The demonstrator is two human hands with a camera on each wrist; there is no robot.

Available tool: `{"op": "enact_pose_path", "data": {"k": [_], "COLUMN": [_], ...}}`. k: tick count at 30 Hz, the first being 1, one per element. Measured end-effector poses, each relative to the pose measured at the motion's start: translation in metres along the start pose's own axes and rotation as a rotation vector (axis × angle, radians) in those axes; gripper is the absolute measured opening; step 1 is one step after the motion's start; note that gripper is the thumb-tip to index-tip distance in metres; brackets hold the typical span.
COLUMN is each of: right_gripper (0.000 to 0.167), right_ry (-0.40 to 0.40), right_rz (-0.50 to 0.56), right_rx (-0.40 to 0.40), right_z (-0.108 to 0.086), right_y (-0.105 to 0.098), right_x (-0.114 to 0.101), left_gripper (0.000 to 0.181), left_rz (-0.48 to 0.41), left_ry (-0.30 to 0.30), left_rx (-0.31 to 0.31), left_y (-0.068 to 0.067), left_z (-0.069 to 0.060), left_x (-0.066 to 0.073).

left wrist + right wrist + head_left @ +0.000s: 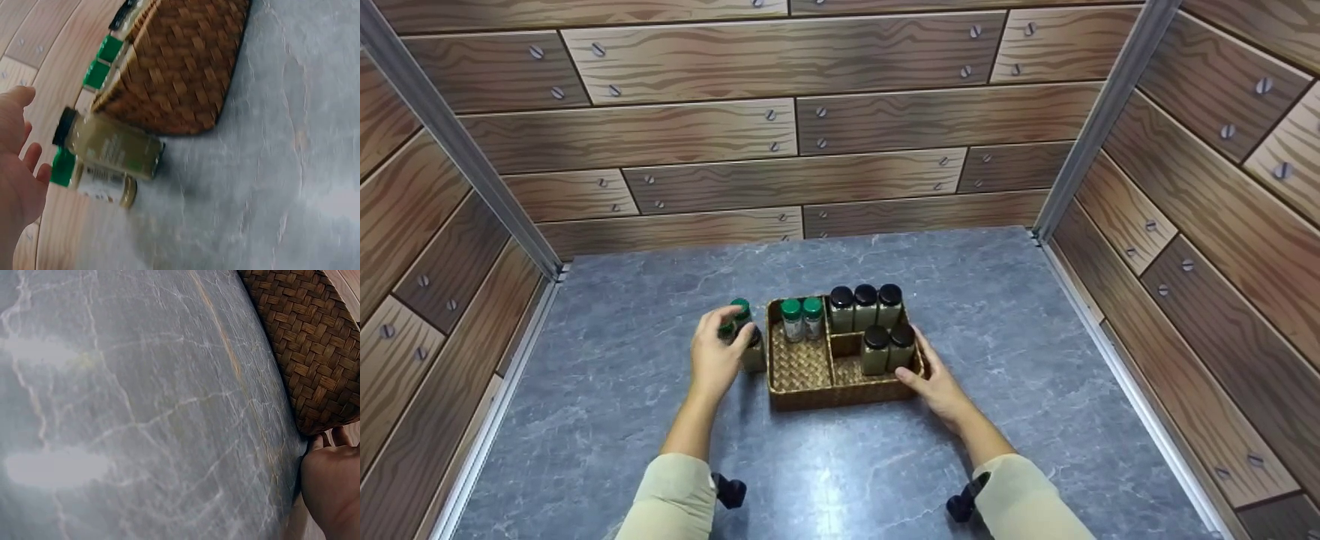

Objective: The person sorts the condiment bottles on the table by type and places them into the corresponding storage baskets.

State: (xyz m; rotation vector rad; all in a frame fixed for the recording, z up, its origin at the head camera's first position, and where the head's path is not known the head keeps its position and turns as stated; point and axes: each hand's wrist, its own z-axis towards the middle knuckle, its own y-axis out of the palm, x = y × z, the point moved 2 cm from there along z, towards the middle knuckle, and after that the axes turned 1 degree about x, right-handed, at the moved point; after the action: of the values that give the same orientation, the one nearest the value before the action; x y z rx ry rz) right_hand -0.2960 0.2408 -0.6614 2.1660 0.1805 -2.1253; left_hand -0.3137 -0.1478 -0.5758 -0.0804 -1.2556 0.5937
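Observation:
A woven basket (802,401) has compartments; two green-capped jars (793,321) stand in its left one, and several black-capped jars (876,351) in the right-hand ones. Just left of the basket, outside it, stand a black-capped jar (752,354) (115,147) and green-capped jars (741,309) (101,183). My left hand (717,356) (17,163) is over these, fingers spread and apart from the jars in the left wrist view. My right hand (941,390) (332,484) grips the basket's front right corner, thumb at the rim, fingers along the side, partly hidden.
The grey marbled tabletop (607,390) extends around the basket. Wood-patterned walls (697,127) enclose the back and both sides, with metal strips (1132,390) along the table's side edges.

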Motion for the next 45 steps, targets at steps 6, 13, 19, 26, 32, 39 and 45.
{"op": "enact_pose_path", "data": {"k": [6, 13, 19, 26, 32, 39, 45], "right_gripper": [0.092, 0.091, 0.092, 0.091, 0.092, 0.092, 0.093], "right_ry": [0.003, 0.001, 0.005, 0.007, 0.002, 0.012, 0.019], "right_rz": [-0.013, -0.002, -0.033, 0.018, 0.031, 0.0, 0.003], "right_rx": [0.003, 0.004, 0.012, -0.007, -0.006, 0.011, 0.012], "right_z": [0.0, 0.0, 0.0, -0.001, -0.001, -0.001, 0.0], "right_y": [0.0, 0.0, 0.0, 0.0, 0.001, 0.001, 0.0], "right_x": [-0.001, -0.001, 0.001, 0.001, 0.0, 0.001, 0.001], "left_gripper": [0.035, 0.037, 0.047, 0.052, 0.053, 0.054, 0.051], "left_rz": [0.035, 0.074, 0.093, 0.031, 0.069, 0.073, 0.05], "left_ry": [-0.053, -0.148, -0.244, -0.242, -0.232, -0.196, -0.216], "left_rx": [0.034, -0.031, -0.141, -0.254, -0.296, -0.313, -0.282], "left_y": [-0.014, -0.019, -0.021, -0.021, -0.021, -0.024, -0.029], "left_z": [0.006, 0.022, 0.029, 0.03, 0.03, 0.029, 0.028], "left_x": [-0.015, -0.028, -0.039, -0.046, -0.044, -0.047, -0.051]}}
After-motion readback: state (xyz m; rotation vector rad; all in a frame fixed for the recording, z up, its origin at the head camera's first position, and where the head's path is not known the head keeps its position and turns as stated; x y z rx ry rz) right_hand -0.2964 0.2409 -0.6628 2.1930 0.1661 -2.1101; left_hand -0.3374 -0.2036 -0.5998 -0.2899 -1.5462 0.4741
